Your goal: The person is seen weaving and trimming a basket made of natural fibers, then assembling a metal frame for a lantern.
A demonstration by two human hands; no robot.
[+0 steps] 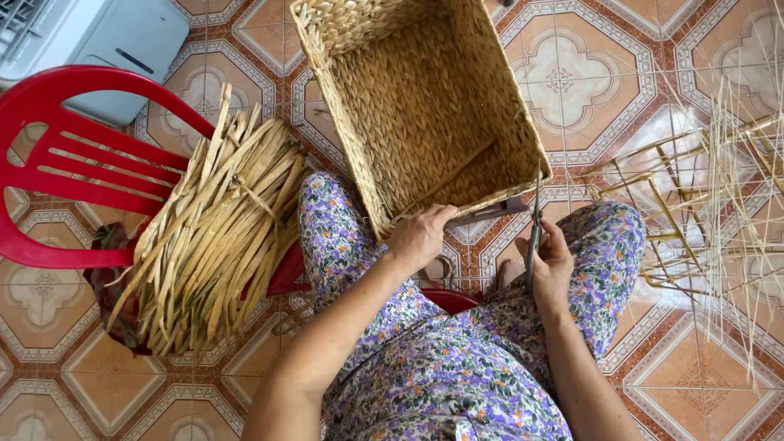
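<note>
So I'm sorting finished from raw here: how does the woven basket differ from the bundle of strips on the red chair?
The woven basket is plaited into a rigid rectangular box, while the bundle of strips is loose and tied. The basket rests on the person's knees, gripped by the left hand; the bundle lies untouched on the red chair. Both are pale straw-coloured fibre.

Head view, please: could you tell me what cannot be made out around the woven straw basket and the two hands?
- Rectangular woven straw basket: far end cut off by the top edge of the head view.
- Left hand: fingertips hidden over the basket rim.
- Slim dark metal tool in the right hand: too thin to identify; lower end hidden by the hand.
- Red plastic chair: seat covered by a bundle of dried flat reeds.
</note>
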